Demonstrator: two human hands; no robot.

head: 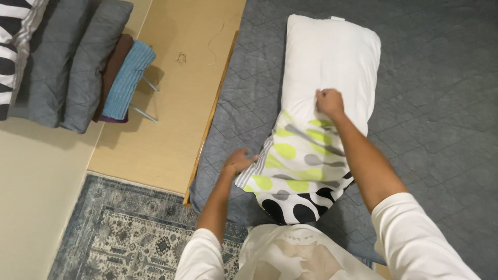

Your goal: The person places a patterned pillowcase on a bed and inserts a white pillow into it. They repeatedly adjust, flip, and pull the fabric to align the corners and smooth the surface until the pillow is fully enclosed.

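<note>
Closest to me is my own white shirt front (pixel 290 254), and just past it the dotted end of the pillowcase (pixel 298 171), black spots near my chest turning to lime and grey further up. The case covers only the near part of the white pillow (pixel 332 62), which lies on the grey quilted bed cover (pixel 436 103) with its long axis running straight away from me, bare end farthest off. My right hand (pixel 329 102) is the further one, fingers closed in a pinch on the open hem of the case where it meets the bare pillow. My left hand (pixel 237 162) sits nearer, at the left edge of the case beside its striped lining, fingers curled on the cloth, though I cannot tell how firm that hold is. Off to the left, folded blankets (pixel 78 62) are stacked by the wooden floor (pixel 171 103), and a patterned rug (pixel 135 238) lies below.
</note>
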